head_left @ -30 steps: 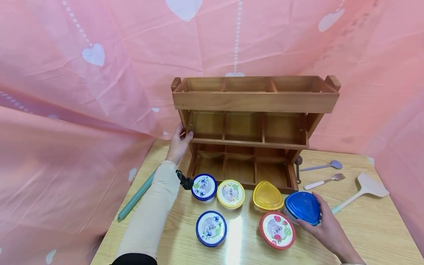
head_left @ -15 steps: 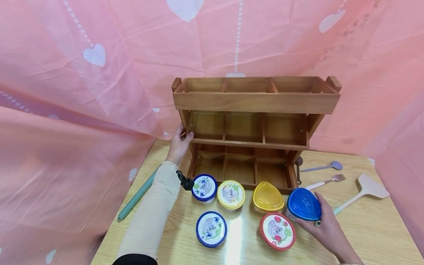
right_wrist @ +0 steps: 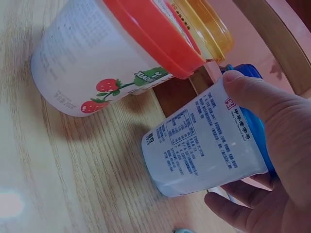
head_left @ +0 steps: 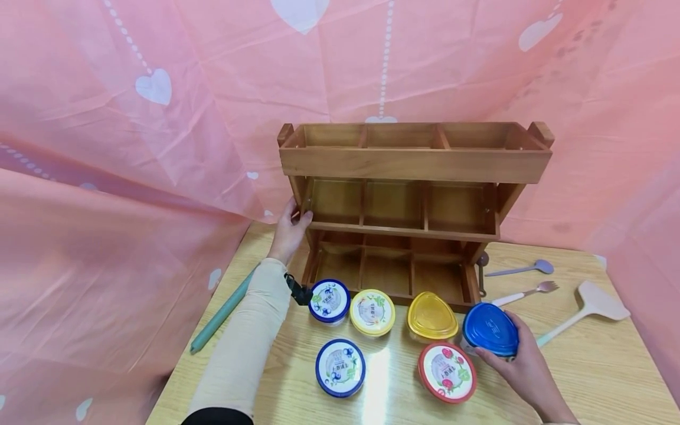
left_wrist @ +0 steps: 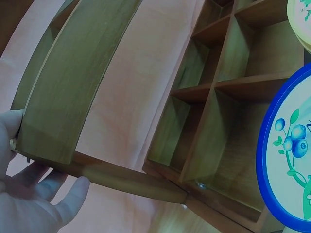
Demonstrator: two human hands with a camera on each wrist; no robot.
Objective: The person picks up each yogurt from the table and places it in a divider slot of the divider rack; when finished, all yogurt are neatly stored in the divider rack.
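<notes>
A three-tier wooden rack (head_left: 414, 165) with divided trays stands at the back of the table. My left hand (head_left: 287, 237) grips its left side at the middle tier; the left wrist view shows the fingers about a tray's end (left_wrist: 63, 107). My right hand (head_left: 523, 369) holds a blue-lidded tub (head_left: 490, 328) from its right side, thumb and fingers around the printed white wall (right_wrist: 204, 145). Left of it are a red-lidded tub (head_left: 447, 373) with strawberries and a yellow-lidded triangular tub (head_left: 432, 316). A round yellow-lidded tub (head_left: 373, 313) and two blue-rimmed blueberry tubs (head_left: 329, 301) stand further left.
A white spatula (head_left: 597, 304), a fork (head_left: 531, 292), a purple spoon (head_left: 531, 268) and a dark spoon (head_left: 482, 271) lie right of the rack. A green rod (head_left: 223, 316) lies near the table's left edge. Pink cloth (head_left: 133, 248) hangs behind and beside the table.
The blue-lidded tub in my right hand has shifted slightly to the right and turned a little. My left hand has stayed on the rack. The view has shifted slightly.
</notes>
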